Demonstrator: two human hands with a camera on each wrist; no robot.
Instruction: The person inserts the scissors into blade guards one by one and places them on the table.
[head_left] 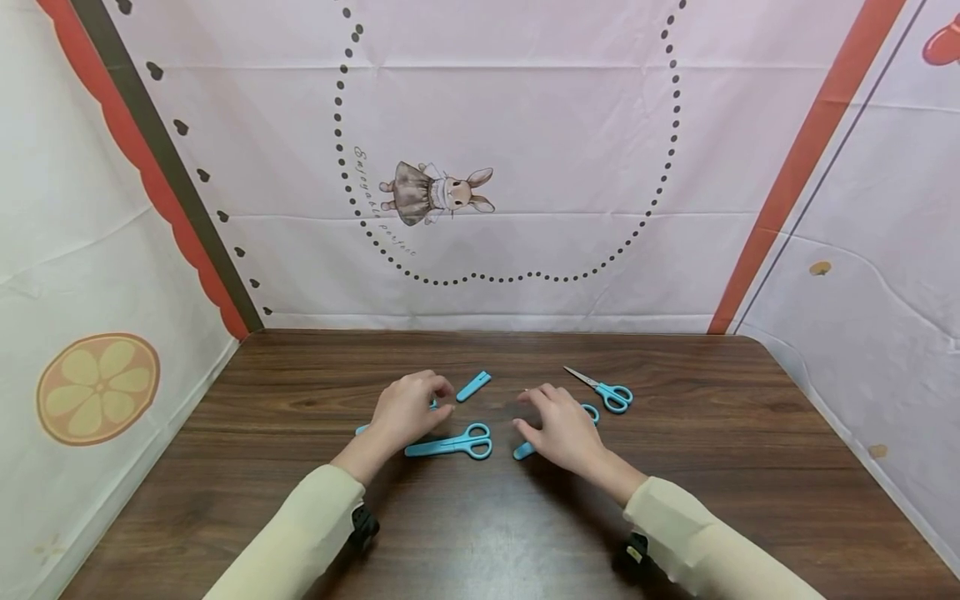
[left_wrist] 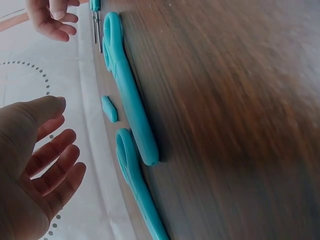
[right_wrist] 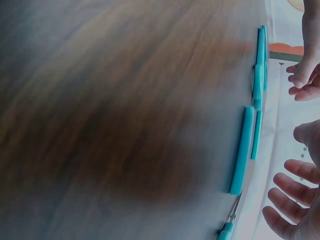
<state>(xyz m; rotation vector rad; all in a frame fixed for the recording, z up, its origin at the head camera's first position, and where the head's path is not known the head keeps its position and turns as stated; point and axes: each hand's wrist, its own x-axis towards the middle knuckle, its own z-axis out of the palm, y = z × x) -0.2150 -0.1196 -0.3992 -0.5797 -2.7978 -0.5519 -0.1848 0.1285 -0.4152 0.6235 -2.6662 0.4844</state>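
Note:
My left hand (head_left: 411, 408) hovers over the left part of the table, fingers relaxed and holding nothing. Below it lie blue scissors in a sheath (left_wrist: 137, 187), largely covered by the hand in the head view. Just in front, a second pair of sheathed scissors (head_left: 442, 446) lies flat, handles to the right. Loosely bent and without a grip on anything, my right hand (head_left: 562, 429) is above a blue blade cover (right_wrist: 242, 150) and scissors whose handle (head_left: 592, 412) shows past the knuckles. Bare-bladed scissors (head_left: 606, 392) lie beyond that hand.
Between the hands, farther back, lies another blue blade cover (head_left: 474, 386). All of it rests on a dark wooden table (head_left: 480, 533). A printed cloth (head_left: 562, 167) hangs behind the table's back edge, with more cloth along both sides.

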